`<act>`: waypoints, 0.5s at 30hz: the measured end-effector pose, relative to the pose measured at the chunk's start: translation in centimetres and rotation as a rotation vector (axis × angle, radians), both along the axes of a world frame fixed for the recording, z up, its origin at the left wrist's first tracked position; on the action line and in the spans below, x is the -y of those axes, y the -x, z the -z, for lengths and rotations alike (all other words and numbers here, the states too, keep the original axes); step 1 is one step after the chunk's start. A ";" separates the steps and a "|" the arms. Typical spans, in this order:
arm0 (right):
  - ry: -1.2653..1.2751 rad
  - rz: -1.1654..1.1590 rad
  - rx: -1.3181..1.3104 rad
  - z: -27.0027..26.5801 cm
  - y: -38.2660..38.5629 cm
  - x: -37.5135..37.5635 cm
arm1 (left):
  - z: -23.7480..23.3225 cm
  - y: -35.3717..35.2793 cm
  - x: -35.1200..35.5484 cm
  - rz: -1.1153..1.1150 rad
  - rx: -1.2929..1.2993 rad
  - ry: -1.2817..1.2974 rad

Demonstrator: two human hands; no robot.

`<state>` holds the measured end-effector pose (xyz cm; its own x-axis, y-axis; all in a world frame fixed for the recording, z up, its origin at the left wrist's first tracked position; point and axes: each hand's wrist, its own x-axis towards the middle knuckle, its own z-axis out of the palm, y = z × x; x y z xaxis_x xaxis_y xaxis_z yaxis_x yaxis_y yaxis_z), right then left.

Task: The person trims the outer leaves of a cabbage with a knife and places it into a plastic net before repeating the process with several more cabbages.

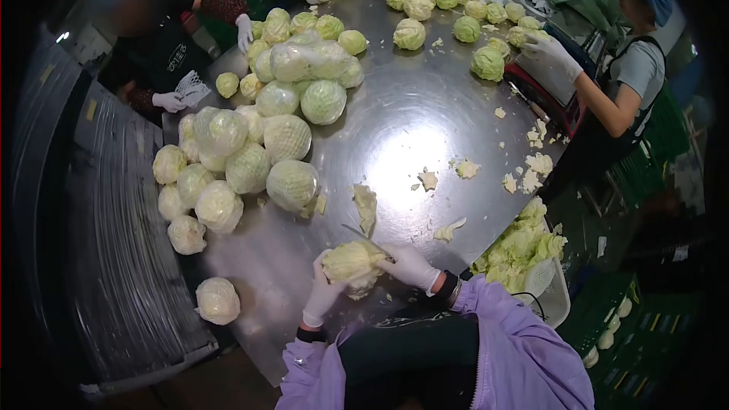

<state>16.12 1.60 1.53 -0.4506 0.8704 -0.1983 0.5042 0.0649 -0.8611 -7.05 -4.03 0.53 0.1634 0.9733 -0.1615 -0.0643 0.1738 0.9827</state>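
Note:
A pale green cabbage (354, 264) is held low over the near part of the metal table. My left hand (323, 294), in a white glove, grips its left side. At its right side my right hand (408, 265), also gloved, is closed on a knife (363, 238), whose blade points up and left across the cabbage's top. A loose leaf (365, 209) lies just beyond the blade. To the left sit several wrapped cabbages (292, 184), and one more cabbage (218, 301) stands alone near the left edge.
Cabbage trimmings (428, 180) are scattered on the steel table (357, 144). A white bin (560, 300) of leaves stands at the right edge. Three co-workers stand around the far sides, one beside a red scale (541, 95). More unwrapped cabbages (409, 33) lie at the back.

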 end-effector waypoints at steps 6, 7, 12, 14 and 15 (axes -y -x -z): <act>0.468 0.156 -0.390 -0.3 -1.9 -1.7 | 3.7 2.6 -1.5 -0.273 0.326 0.224; 0.478 0.171 -0.403 0.1 -2.7 -1.9 | 3.9 3.1 -1.8 -0.287 0.543 0.344; 0.555 0.285 -0.317 -2.8 -8.1 -2.8 | 5.9 2.1 -0.4 -0.343 1.077 0.411; 0.516 0.336 -0.260 -2.8 -11.4 -2.3 | 9.0 1.3 0.6 -0.205 0.590 0.243; 0.532 0.347 -0.178 -2.4 -13.9 -1.9 | 8.3 0.6 0.7 -0.220 0.594 0.236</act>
<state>30.00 3.50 3.92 -0.2269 0.7746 -0.5904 0.2664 -0.5337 -0.8026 -7.68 -4.70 -7.73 0.0921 0.9437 -0.3178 -0.6407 0.3005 0.7066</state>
